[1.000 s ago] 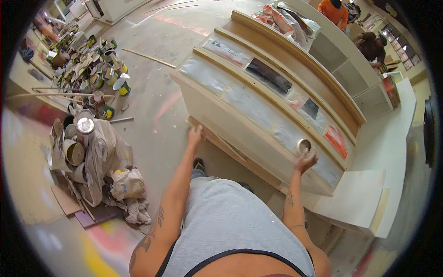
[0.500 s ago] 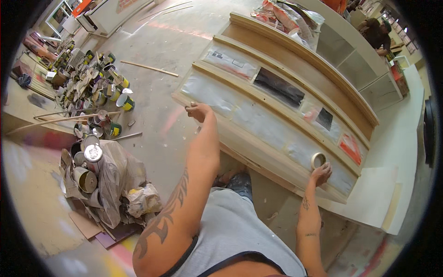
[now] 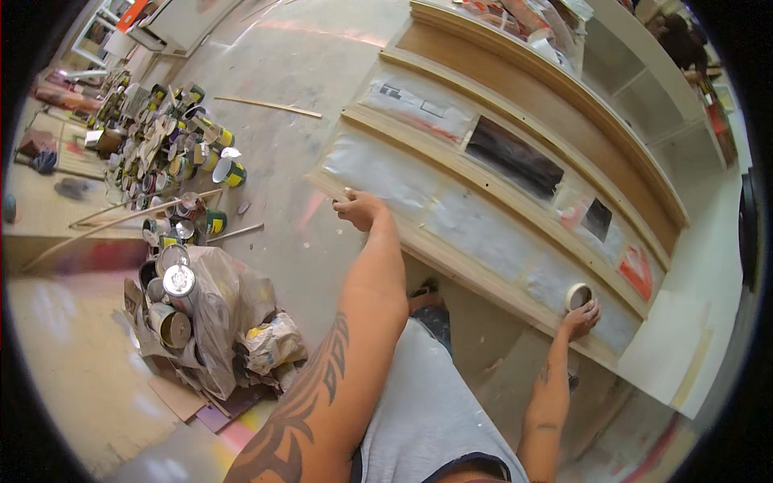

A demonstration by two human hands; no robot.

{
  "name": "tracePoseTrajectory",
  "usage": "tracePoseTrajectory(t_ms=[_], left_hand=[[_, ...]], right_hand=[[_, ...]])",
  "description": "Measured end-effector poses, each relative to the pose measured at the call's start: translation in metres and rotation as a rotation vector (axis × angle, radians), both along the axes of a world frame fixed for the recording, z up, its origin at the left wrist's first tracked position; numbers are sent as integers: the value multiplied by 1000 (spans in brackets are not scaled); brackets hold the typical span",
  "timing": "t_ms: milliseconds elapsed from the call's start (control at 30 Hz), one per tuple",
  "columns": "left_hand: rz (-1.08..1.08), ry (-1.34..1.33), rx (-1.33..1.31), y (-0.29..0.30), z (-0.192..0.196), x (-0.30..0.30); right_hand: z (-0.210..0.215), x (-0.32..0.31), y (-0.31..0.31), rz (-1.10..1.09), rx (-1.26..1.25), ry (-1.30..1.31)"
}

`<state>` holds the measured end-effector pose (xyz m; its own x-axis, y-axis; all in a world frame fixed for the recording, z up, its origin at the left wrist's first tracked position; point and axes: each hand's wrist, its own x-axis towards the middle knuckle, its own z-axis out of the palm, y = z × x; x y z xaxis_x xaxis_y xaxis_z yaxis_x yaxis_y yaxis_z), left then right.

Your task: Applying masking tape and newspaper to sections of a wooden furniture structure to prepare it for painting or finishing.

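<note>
Head view: my right hand [image 3: 581, 319] pinches the tape [image 3: 570, 296] by its lower rim, over the sheeting [image 3: 386, 171], close to the surface's [image 3: 471, 270] near edge and short of its right corner. My left hand [image 3: 361, 211] is at the near edge too, by the left corner, fingers bent in; I cannot tell whether they pinch anything or touch the edge. The tape seems tilted up — I have only its lower part — so a slack grip could let it tip out, run over the near edge and drop to the floor [image 3: 282, 169]. The sheeting looks thin and wrinkled; a knuckle or the tape dragged across it could snag it, tear it or lift it off the rail [image 3: 419, 150]. With my arms spread this wide — an awkward reach — overstretching could cost me balance or control.
</note>
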<state>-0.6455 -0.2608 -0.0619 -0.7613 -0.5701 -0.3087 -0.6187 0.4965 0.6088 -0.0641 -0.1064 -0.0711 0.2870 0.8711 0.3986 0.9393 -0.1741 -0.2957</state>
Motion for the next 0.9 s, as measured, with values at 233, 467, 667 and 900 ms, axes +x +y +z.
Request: tracePoseTrajectory(t_ms=[233, 467, 667, 900], left_hand=[[20, -10, 27, -2, 11, 1], [-13, -17, 37, -2, 11, 0], [14, -11, 89, -1, 3, -2], [36, -51, 110, -5, 1, -4]], right_hand=[[2, -5, -5, -23, -14, -35], [7, -13, -3, -17, -18, -10], [6, -11, -5, -32, 8, -47], [8, -14, -4, -34, 63, -40]])
